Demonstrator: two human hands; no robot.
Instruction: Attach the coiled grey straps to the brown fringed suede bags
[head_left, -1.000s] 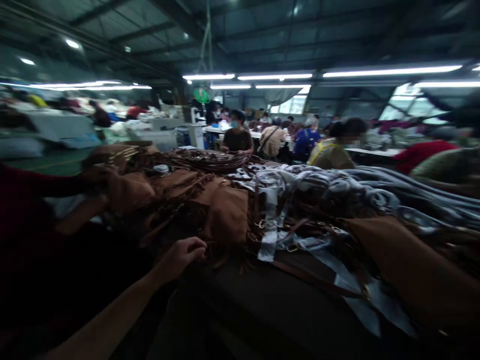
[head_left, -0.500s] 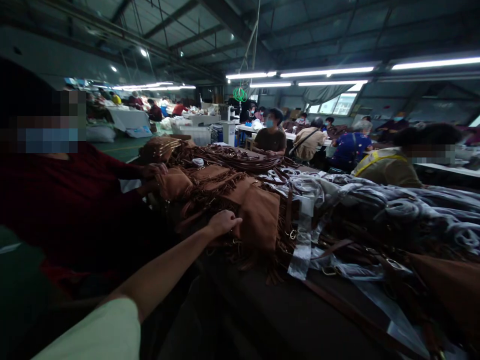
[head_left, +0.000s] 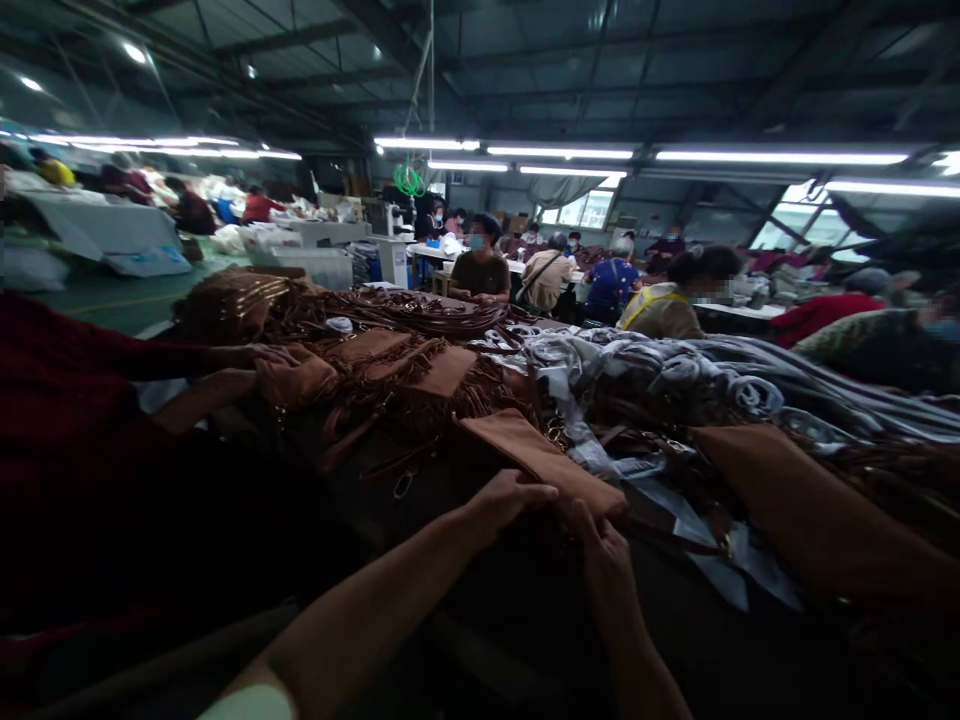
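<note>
A brown fringed bag (head_left: 544, 450) lies tilted at the near side of the pile, between my two hands. My left hand (head_left: 510, 497) grips its near edge, thumb stretched along the top. On the same edge, further right, my right hand (head_left: 604, 535) has its fingers closed on the bag; some fingertips are hidden beneath it. Other brown fringed bags (head_left: 446, 372) are heaped just beyond. A metal clasp on a strap (head_left: 403, 486) lies to the left of my left hand.
At left, a co-worker's hands (head_left: 259, 358) hold another brown bag (head_left: 296, 378). Plastic-wrapped straps (head_left: 660, 360) run along the right side. A larger brown piece (head_left: 810, 500) lies at right. Several people sit at tables behind.
My view has turned right. My left hand has drawn one bag off the heap towards me, and my right hand has come into view holding its edge.
</note>
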